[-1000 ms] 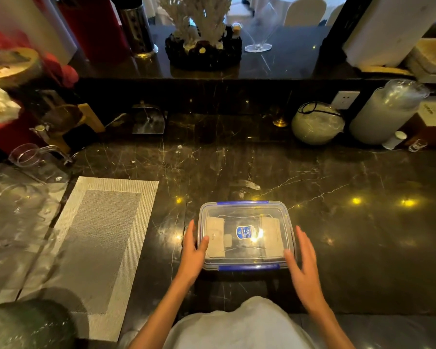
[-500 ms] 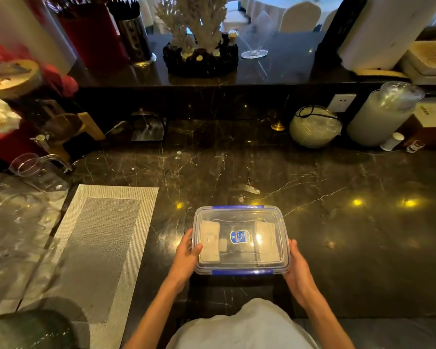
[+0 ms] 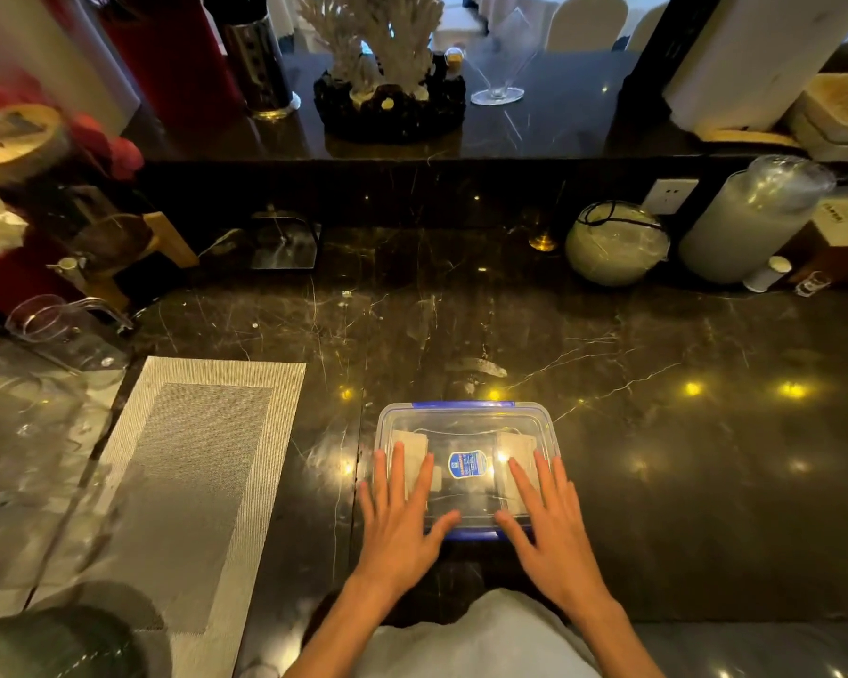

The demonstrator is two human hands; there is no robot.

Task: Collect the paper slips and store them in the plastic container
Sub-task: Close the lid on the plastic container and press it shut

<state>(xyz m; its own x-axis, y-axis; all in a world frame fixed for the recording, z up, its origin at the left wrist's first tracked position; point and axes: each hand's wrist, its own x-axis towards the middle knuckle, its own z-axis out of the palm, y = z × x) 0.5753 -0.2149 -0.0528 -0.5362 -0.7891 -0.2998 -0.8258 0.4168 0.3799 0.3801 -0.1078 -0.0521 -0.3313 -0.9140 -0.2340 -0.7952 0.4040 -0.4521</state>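
Observation:
A clear plastic container (image 3: 466,423) with a blue-edged lid and a blue sticker stands on the dark marble counter in front of me. Pale paper slips (image 3: 517,445) lie inside it, seen through the closed lid at its left and right ends. My left hand (image 3: 402,516) lies flat on the lid's near left part, fingers spread. Flat on the near right part rests my right hand (image 3: 549,521), fingers spread too. Neither hand holds anything.
A grey woven placemat (image 3: 187,462) lies left of the container. Clear glassware (image 3: 64,330) stands at the far left. A round pale jar (image 3: 618,242) and a tall white cylinder (image 3: 750,222) stand at the back right, below a raised ledge with a coral ornament (image 3: 388,66).
My hands have gone from the container's two sides up onto its lid, where they lie flat. The container sits at about the same spot on the counter.

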